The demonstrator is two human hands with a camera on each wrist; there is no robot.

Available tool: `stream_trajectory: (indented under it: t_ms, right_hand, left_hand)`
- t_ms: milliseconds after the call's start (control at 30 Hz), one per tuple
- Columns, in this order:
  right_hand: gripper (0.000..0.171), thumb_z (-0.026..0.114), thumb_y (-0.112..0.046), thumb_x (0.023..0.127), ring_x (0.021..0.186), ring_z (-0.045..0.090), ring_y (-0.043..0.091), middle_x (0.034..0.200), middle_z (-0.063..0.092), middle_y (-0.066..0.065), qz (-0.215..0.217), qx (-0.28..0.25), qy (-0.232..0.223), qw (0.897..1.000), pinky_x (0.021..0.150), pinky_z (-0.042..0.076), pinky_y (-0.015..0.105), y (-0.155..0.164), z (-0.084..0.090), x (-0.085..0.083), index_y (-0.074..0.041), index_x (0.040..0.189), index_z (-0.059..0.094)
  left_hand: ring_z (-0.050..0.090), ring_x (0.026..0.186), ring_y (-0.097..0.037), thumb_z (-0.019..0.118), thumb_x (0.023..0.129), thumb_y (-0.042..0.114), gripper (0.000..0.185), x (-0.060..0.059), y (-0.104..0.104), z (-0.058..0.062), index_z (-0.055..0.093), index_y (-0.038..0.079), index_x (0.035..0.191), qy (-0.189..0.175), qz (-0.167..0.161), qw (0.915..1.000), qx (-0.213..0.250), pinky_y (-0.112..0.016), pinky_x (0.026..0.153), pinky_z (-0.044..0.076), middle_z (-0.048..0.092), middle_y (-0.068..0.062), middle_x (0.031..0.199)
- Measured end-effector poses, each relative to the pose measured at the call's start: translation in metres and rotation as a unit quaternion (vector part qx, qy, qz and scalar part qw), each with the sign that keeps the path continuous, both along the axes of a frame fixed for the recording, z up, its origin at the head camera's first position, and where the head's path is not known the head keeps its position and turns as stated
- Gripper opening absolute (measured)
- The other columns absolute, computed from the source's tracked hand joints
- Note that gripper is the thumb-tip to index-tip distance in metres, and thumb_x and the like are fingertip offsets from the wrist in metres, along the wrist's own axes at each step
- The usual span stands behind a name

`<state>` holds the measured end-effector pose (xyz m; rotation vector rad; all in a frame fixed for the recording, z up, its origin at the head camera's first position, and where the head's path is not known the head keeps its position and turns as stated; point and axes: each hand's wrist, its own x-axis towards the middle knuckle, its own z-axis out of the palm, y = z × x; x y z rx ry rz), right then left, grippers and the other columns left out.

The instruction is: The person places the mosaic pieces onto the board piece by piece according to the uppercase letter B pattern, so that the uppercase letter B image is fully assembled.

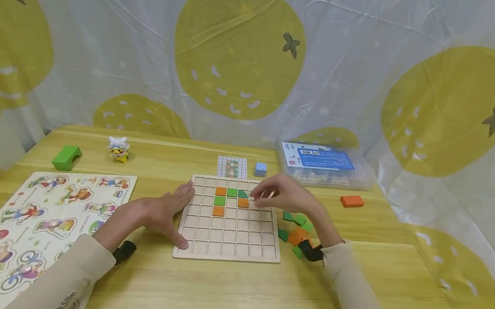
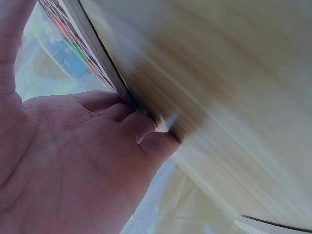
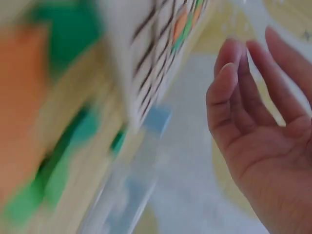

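A wooden grid board [image 1: 230, 233] lies on the table, with several orange, green and teal pieces set in its upper squares. My left hand [image 1: 164, 216] rests along the board's left side, thumb at the near corner and fingers spread toward the far one. In the left wrist view, the fingertips [image 2: 163, 141] meet the board's edge and the table. Over the right side of the board hovers my right hand [image 1: 286, 194], close to an orange square [image 1: 243, 203] and a teal rounded piece [image 1: 243, 194]. Its fingers are loosely bent, with nothing between thumb and fingertips in the right wrist view.
Loose green and orange pieces [image 1: 298, 236] lie right of the board, under my right wrist. Behind it are a pattern card [image 1: 231, 167], blue cube [image 1: 260, 169] and plastic box [image 1: 327, 167]. A picture puzzle [image 1: 54, 204], green arch block [image 1: 66, 157] and figurine [image 1: 118, 149] stand left; an orange block [image 1: 352, 201] right.
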<state>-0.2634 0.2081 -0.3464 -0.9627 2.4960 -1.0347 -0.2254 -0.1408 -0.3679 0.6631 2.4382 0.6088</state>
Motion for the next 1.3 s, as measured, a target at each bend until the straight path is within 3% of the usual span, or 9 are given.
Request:
stream_trajectory:
  t_ms: [200,367,633,1300]
  right_hand:
    - [0.024,0.084,-0.008,0.094,0.087,0.069,0.018,0.099,0.078,0.005,-0.027,0.03,-0.014,0.999,0.081,0.063,0.032,0.073,-0.007,0.001,0.003,0.116,0.079]
    - [0.029,0.086,-0.005,0.092,0.086,0.065,0.019,0.104,0.077,0.013,-0.015,0.03,-0.046,0.998,0.081,0.061,0.032,0.104,-0.021,-0.007,0.004,0.119,0.078]
    - [0.028,0.085,-0.001,0.091,0.083,0.059,0.018,0.101,0.075,0.017,0.009,0.025,-0.067,0.997,0.074,0.055,0.027,0.113,-0.032,-0.013,0.006,0.117,0.078]
    - [0.019,0.089,-0.002,0.087,0.073,0.057,0.018,0.084,0.069,0.006,-0.052,0.055,-0.067,0.995,0.064,0.051,0.025,0.112,-0.032,-0.007,0.002,0.099,0.075]
  left_hand:
    - [-0.002,0.161,-0.056,0.097,0.079,0.047,0.141,0.001,-0.003,-0.001,0.003,-0.008,0.169,0.003,0.0,1.0,0.004,-0.071,0.127,0.011,-0.013,-0.028,0.177]
    - [-0.002,0.161,-0.058,0.096,0.08,0.046,0.141,0.002,-0.006,-0.001,0.002,-0.009,0.169,0.001,0.001,1.0,0.008,-0.072,0.127,0.011,-0.014,-0.028,0.177]
    - [-0.004,0.162,-0.055,0.096,0.079,0.048,0.141,0.001,-0.006,-0.002,0.003,-0.008,0.169,0.0,0.001,1.0,0.009,-0.072,0.127,0.01,-0.013,-0.028,0.177]
    - [-0.001,0.16,-0.06,0.097,0.08,0.046,0.14,0.0,0.0,-0.001,0.003,-0.008,0.169,0.003,-0.004,1.0,0.007,-0.073,0.126,0.012,-0.014,-0.029,0.177]
